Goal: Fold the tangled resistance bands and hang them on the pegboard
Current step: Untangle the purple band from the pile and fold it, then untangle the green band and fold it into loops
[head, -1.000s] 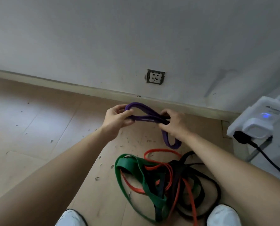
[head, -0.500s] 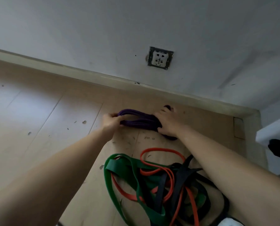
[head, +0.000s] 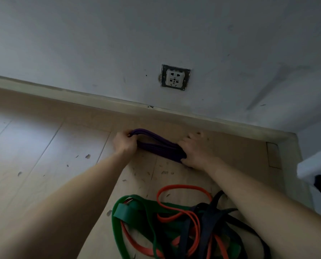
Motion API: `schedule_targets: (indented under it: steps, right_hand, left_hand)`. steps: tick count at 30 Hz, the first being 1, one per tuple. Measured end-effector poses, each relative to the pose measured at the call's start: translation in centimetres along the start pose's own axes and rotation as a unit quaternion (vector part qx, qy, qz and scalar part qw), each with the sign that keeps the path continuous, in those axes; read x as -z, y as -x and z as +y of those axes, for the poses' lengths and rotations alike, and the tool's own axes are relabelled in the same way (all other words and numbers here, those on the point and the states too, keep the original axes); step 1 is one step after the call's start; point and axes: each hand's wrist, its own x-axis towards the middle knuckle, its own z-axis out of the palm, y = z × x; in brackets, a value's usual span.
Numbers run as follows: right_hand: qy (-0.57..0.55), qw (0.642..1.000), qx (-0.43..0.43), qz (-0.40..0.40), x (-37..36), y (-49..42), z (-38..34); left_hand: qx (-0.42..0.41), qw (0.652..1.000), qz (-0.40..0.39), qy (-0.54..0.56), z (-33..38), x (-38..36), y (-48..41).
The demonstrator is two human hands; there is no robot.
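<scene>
Two bare hands hold a purple rubber resistance band [head: 165,151] that is folded into several flat layers, low over the pale wooden plank floor [head: 43,146] at its far side, just in front of the cream skirting board [head: 81,96]. The left hand [head: 125,142] has its fingers curled round the band's left bend, where the upper strands arch up a little. The right hand [head: 195,150] clamps the right end, thumb underneath and fingers wrapped over the top. Whether the band actually touches the boards cannot be told.

Nearer, between the forearms and well apart from the purple one, lies a tangled heap of other bands. A wide green rubber band [head: 127,212] loops out on its left. A thin orange rubber band [head: 182,186] rings the far edge and threads through the middle. A dark navy or black rubber band [head: 210,217] crosses over both on the right.

On the grey-white wall beyond the skirting sits a white square wall socket [head: 175,77] in a dark frame. At the right edge is a white boxy object [head: 316,169] with something black under it, too blurred to identify. Small dark flecks dot the floor.
</scene>
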Motion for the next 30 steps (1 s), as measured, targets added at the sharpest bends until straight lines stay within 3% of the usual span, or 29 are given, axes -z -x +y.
schedule_targets:
  steps: [4,9,12,14,19,22,25,30]
  right_hand:
    - [-0.022,1.000,-0.004,0.011,-0.9,0.3,-1.1]
    - [-0.053,0.998,0.001,0.023,-0.3,-0.7,0.0]
    - [-0.082,0.993,-0.040,0.071,0.7,-1.8,1.2]
    - [-0.121,0.990,-0.058,0.052,0.9,-2.5,1.4]
    - [-0.109,0.992,-0.055,0.034,0.4,-2.8,1.5]
    - [-0.109,0.993,-0.053,0.018,-0.2,-2.3,1.2]
    - [-0.122,0.991,-0.045,0.021,-0.5,-1.0,0.7]
    - [-0.162,0.985,-0.052,0.017,-0.2,2.3,0.3]
  left_hand:
    - [-0.023,0.999,0.046,-0.014,0.7,-0.3,-0.1]
    - [-0.036,0.997,0.026,-0.057,0.3,0.3,-1.2]
    - [-0.037,0.998,0.032,-0.041,0.1,0.3,-1.6]
    - [-0.032,0.998,0.028,-0.043,0.0,0.3,-1.7]
    - [-0.004,0.997,-0.070,0.029,-0.7,0.8,-1.5]
    - [-0.008,0.994,-0.091,0.054,-1.0,1.6,0.3]
    - [-0.057,0.994,-0.087,-0.038,-1.6,2.5,3.5]
    - [-0.138,0.967,-0.182,-0.109,-3.1,3.9,8.9]
